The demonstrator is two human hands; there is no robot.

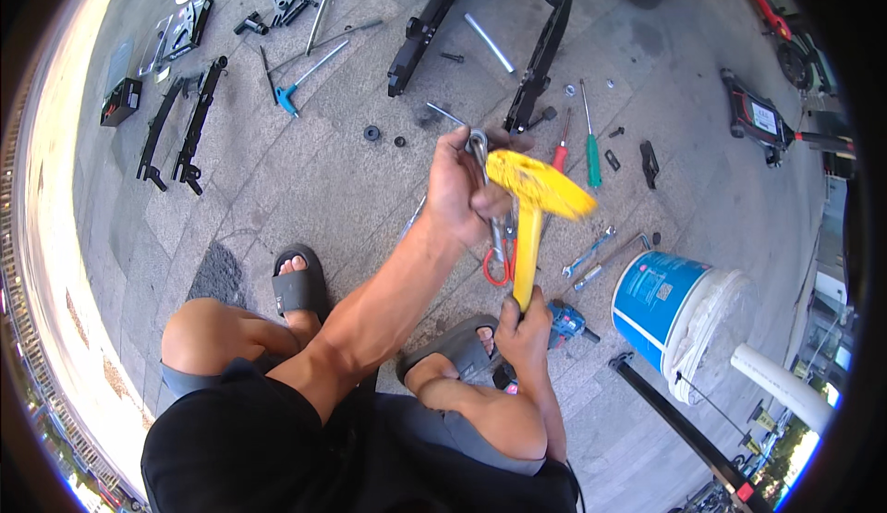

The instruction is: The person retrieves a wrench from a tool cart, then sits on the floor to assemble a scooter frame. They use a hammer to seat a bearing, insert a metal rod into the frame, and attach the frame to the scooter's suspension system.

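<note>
Showing dark scuffs — a bright yellow hammer (528,240) in curled right fingers (537,311) — left fingers (488,202) wrapped around a metal tool (478,142).

squats with knees spread, left knee (201,335) toward eight o'clock and right knee (514,430) toward five. extends the left forearm (383,296) toward one o'clock, bent at the elbow, bare below the sleeve. holds the left hand (453,197) near twelve, just off the center of view, curling in the fingers and pointing the thumb toward twelve. angles the right forearm (552,411) between eleven and twelve. holds the right hand (525,335) toward five, closed in a fist, well apart from the left.
</note>
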